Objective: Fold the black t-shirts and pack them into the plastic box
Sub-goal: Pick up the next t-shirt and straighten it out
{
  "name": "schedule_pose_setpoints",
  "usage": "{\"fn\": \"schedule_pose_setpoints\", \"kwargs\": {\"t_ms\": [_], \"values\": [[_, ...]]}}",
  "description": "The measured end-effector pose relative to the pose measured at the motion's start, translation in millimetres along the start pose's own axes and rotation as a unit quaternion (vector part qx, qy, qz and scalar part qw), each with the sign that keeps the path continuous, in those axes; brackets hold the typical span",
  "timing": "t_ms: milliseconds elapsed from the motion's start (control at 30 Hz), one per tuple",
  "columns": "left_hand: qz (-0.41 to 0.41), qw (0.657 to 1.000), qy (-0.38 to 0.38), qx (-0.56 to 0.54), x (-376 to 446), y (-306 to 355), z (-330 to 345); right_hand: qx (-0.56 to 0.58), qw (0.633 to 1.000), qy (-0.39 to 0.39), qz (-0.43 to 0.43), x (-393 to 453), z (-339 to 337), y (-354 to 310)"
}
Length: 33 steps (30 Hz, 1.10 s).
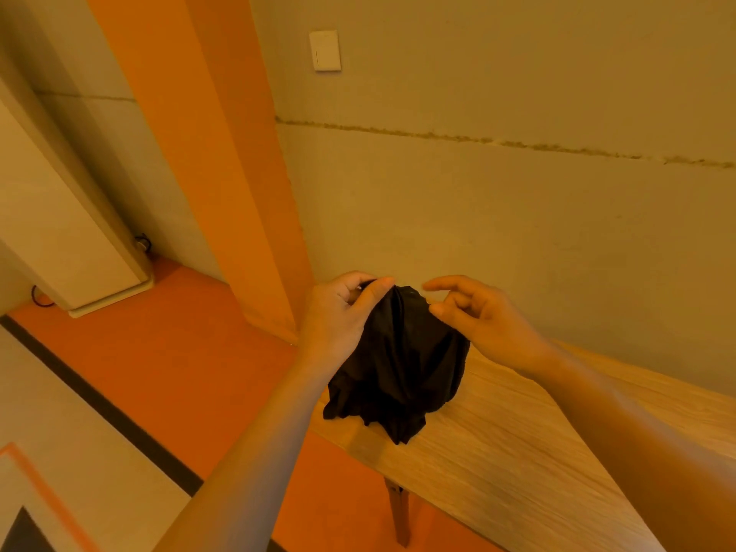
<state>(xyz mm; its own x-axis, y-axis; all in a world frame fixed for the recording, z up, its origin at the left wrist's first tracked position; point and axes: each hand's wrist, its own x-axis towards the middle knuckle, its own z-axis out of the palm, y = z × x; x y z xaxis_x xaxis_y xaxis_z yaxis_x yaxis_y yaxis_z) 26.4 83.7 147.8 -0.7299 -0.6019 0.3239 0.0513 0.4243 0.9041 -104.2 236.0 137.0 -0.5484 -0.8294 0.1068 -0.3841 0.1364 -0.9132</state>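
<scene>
A crumpled black t-shirt (398, 368) hangs in the air above the left end of the wooden table (498, 452), its lower folds near the tabletop. My left hand (338, 312) pinches the shirt's top edge between thumb and fingers. My right hand (482, 316) is just right of the top edge, fingers loosely bent and spread; its thumb is close to the cloth, and I cannot tell whether it touches. The plastic box is out of view.
The table's left edge and one leg (398, 511) stand over an orange floor (171, 372). An orange pillar (223, 173) and a beige wall (517, 213) lie behind. A white cabinet (59, 233) stands at the far left.
</scene>
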Motion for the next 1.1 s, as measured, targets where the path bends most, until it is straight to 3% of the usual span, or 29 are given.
{"fn": "schedule_pose_setpoints", "kwargs": {"t_ms": [100, 200, 333, 500, 633, 900, 1100], "values": [[0.012, 1.000, -0.021, -0.003, 2, 1, 8, 0.004, 0.999, -0.046, -0.004, 1, 14, -8], [0.008, 0.999, -0.037, -0.017, 2, 3, 12, 0.018, 0.999, -0.032, 0.011, 2, 24, -10], [-0.057, 0.995, -0.071, -0.034, 0, 1, 4, 0.021, 0.999, 0.006, 0.030, 3, 21, -9], [-0.116, 0.981, -0.152, 0.016, 1, -1, -20, -0.036, 0.997, -0.021, 0.068, -1, -2, -4], [-0.102, 0.976, -0.185, 0.059, 4, -1, -26, -0.072, 0.994, -0.014, 0.086, 1, -20, -8], [-0.082, 0.983, -0.141, 0.088, 34, 25, 9, -0.135, 0.988, 0.012, 0.074, 4, -51, -28], [0.001, 0.972, -0.190, 0.136, 72, 74, 56, -0.186, 0.974, 0.050, 0.115, -2, -114, -41]]}}
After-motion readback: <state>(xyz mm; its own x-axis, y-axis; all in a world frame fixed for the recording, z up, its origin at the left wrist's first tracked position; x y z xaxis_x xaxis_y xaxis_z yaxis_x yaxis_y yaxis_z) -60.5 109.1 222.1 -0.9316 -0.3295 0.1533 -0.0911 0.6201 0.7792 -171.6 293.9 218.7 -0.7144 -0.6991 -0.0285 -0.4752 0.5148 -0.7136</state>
